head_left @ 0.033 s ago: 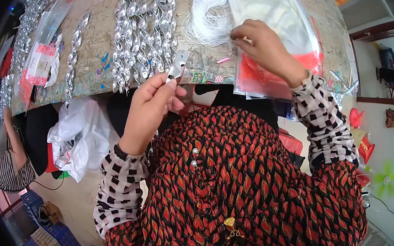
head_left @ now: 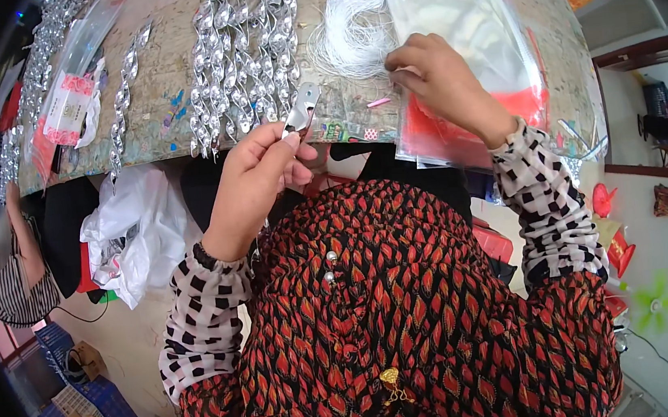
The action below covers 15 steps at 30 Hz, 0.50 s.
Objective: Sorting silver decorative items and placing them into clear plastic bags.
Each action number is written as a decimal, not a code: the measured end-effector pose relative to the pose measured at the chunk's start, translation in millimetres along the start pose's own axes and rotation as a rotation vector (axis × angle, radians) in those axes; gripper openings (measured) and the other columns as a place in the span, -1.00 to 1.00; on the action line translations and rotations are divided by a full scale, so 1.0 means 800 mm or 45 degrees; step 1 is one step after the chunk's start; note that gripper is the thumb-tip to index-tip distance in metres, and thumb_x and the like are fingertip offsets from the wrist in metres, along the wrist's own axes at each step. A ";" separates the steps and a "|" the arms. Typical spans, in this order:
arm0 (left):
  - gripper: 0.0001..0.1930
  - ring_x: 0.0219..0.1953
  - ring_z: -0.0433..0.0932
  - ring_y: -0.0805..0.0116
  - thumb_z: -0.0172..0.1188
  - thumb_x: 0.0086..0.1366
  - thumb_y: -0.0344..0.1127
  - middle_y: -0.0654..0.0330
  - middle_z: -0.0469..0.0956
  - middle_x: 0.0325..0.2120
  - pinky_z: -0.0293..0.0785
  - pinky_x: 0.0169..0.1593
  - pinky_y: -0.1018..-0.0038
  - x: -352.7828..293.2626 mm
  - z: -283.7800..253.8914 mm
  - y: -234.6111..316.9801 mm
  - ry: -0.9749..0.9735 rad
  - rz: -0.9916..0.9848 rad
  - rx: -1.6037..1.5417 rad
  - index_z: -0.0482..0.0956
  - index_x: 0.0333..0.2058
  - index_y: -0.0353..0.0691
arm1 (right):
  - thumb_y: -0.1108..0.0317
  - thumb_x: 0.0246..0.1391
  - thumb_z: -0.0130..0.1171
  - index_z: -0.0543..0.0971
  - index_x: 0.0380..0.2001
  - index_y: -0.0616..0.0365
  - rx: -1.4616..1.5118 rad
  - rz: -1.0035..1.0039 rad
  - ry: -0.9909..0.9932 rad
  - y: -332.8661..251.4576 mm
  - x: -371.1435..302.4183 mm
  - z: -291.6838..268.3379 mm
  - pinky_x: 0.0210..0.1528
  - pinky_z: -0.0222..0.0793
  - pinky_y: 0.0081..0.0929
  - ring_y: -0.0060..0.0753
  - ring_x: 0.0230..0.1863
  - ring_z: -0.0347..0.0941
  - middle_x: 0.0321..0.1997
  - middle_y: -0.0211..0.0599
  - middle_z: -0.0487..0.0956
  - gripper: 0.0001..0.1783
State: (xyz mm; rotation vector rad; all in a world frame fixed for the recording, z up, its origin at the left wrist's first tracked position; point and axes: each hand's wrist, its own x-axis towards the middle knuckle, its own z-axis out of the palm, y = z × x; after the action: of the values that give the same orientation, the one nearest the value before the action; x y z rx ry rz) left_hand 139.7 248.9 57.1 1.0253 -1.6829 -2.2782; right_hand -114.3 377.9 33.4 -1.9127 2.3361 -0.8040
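Near the table's front edge, my left hand (head_left: pixel 253 172) pinches a shiny silver strip (head_left: pixel 304 102) between thumb and fingers. Its flat upper end, with small holes, points up and right; the rest is mostly hidden by the hand. My right hand (head_left: pixel 442 79) hovers over the clear plastic bags (head_left: pixel 455 0), beside the coil of thin white string (head_left: pixel 352 27). Thumb and forefinger are drawn close together there, and whatever they may hold is too fine to make out. Several twisted silver strips (head_left: pixel 241 55) lie in rows beyond my left hand.
Another twisted strip (head_left: pixel 121 92) lies further left, beside a packet with a pink-and-white label (head_left: pixel 70 110). A small pink piece (head_left: pixel 379 102) is on the table. A white plastic bag (head_left: pixel 137 229) hangs below the front edge. At far left shows another person's arm (head_left: pixel 24 241).
My right hand has shifted slightly left, and its thumb and forefinger sit a little nearer the string coil. My left hand and the silver strip have hardly moved.
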 end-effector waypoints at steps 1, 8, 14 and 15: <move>-0.84 -0.55 0.42 0.65 -0.02 0.36 -0.27 0.32 0.51 -0.50 0.30 -0.43 0.71 0.003 0.000 0.001 -0.004 -0.001 0.001 0.47 -0.28 -0.22 | 0.40 -0.03 0.18 0.56 -0.30 0.11 -0.039 -0.052 -0.016 0.000 0.001 0.006 -0.19 0.31 -0.34 -0.14 -0.26 0.37 -0.36 -0.24 0.47 -0.83; -0.85 -0.59 0.33 0.67 0.05 0.31 -0.29 0.38 0.45 -0.54 0.25 -0.52 0.71 0.006 -0.002 0.010 -0.080 0.043 0.059 0.48 -0.29 -0.26 | 0.48 -0.11 0.14 0.52 -0.42 0.15 -0.102 -0.138 -0.057 -0.004 0.015 0.021 -0.17 0.28 -0.27 -0.09 -0.25 0.34 -0.37 -0.22 0.46 -0.89; -0.82 -0.66 0.24 0.73 0.16 0.22 -0.35 0.43 0.43 -0.56 0.17 -0.59 0.73 0.013 0.007 0.014 -0.073 0.004 0.055 0.52 -0.22 -0.27 | 0.48 -0.08 0.14 0.51 -0.46 0.27 0.230 0.056 -0.121 -0.006 0.007 0.009 -0.24 0.31 -0.31 -0.13 -0.32 0.41 -0.44 -0.15 0.50 -0.91; -0.80 -0.67 0.23 0.73 0.18 0.20 -0.36 0.44 0.43 -0.57 0.15 -0.60 0.73 0.016 0.009 0.014 -0.071 -0.014 0.027 0.52 -0.20 -0.26 | 0.48 -0.06 0.15 0.51 -0.46 0.30 0.445 0.214 -0.154 -0.008 0.006 0.010 -0.26 0.33 -0.36 -0.19 -0.36 0.44 -0.46 -0.15 0.51 -0.90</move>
State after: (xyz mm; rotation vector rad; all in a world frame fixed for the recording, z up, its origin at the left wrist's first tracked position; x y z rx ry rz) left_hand 122.5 244.9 62.4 0.9870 -1.7304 -2.3214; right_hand -107.4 369.6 30.7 -1.5570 2.0849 -0.9725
